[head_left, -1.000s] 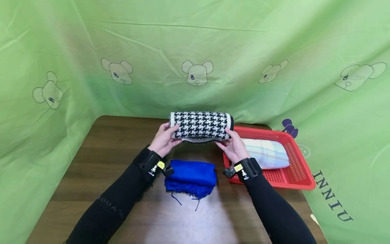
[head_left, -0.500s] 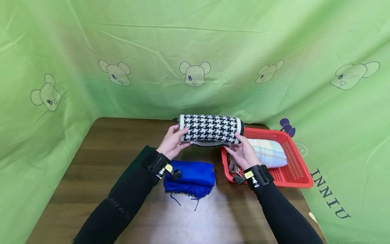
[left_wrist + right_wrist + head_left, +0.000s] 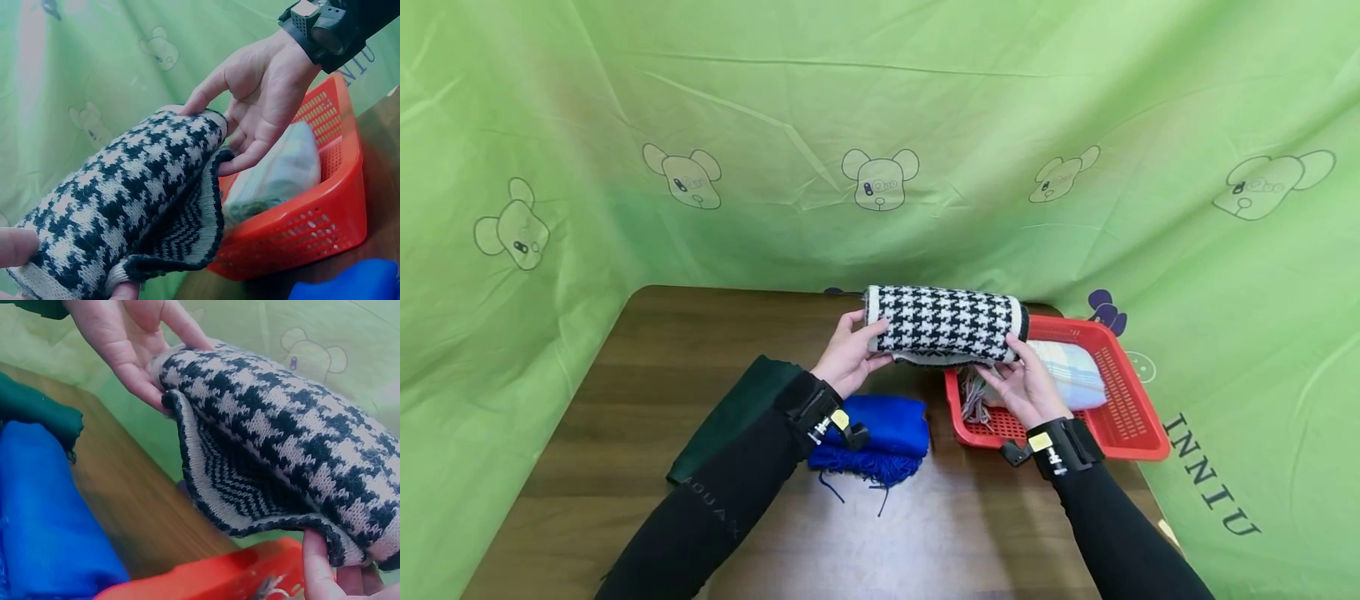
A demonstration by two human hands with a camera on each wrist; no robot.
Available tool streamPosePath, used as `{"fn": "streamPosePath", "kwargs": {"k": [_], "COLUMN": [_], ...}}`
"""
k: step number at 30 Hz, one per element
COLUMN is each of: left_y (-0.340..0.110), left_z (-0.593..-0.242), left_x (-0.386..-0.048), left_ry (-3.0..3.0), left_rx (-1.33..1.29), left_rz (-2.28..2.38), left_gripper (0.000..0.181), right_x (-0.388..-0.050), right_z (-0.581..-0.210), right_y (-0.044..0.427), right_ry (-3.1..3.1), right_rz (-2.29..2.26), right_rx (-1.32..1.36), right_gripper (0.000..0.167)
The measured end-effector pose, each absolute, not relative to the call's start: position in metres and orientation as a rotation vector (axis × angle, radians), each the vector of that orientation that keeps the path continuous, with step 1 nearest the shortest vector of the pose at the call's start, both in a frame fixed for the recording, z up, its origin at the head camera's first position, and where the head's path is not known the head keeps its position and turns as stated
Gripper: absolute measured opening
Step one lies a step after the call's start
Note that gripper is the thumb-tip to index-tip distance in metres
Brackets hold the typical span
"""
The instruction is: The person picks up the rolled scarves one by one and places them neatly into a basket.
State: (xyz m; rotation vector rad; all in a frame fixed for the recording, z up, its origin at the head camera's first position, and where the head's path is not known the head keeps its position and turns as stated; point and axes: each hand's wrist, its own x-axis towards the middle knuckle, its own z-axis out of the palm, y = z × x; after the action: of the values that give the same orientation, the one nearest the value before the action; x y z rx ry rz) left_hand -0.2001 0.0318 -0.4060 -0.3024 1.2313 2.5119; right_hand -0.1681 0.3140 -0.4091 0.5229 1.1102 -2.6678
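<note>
A rolled black-and-white houndstooth knit [image 3: 943, 323] is held up between both hands, its right end over the left part of the red basket [image 3: 1131, 421]. My left hand [image 3: 847, 354] pinches the roll's left end, thumb on top and fingers beneath. At the other end my right hand [image 3: 1026, 379] grips it the same way. In the left wrist view a loose flap hangs below the knit roll [image 3: 125, 194], beside the right hand [image 3: 265, 94]. A pale plaid cloth [image 3: 1071, 372] lies in the basket, partly hidden by the right hand.
A folded blue fringed cloth [image 3: 883, 427] lies on the wooden table [image 3: 880, 550], left of the basket. Left of that is a dark green cloth [image 3: 737, 417], partly under the left forearm. Green curtains [image 3: 880, 100] stand behind and at both sides.
Both hands have moved right with the houndstooth roll, bringing its right end over the basket. More of the dark green cloth shows beside the left forearm.
</note>
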Motion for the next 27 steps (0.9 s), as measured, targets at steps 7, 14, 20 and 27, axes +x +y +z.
{"fn": "streamPosePath", "kwargs": {"k": [7, 14, 20, 27], "left_y": [0.048, 0.062, 0.075, 0.088], "left_z": [-0.402, -0.402, -0.403, -0.402], "left_x": [-0.195, -0.19, -0.187, -0.185], "left_ry": [1.219, 1.201, 1.222, 1.258], "left_rx": [-0.278, -0.258, -0.261, -0.251], "left_rz": [2.508, 2.493, 2.469, 2.449], "left_gripper": [0.05, 0.054, 0.054, 0.052], "right_x": [-0.158, -0.148, -0.141, -0.135], "right_z": [-0.406, -0.404, -0.404, -0.401], "right_y": [0.33, 0.344, 0.356, 0.369], "right_ry": [1.091, 1.095, 1.068, 1.06], "right_rz": [-2.68, -2.673, -2.675, -2.677], "right_rx": [0.504, 0.524, 0.531, 0.546], "right_gripper": [0.069, 0.078, 0.082, 0.087]}}
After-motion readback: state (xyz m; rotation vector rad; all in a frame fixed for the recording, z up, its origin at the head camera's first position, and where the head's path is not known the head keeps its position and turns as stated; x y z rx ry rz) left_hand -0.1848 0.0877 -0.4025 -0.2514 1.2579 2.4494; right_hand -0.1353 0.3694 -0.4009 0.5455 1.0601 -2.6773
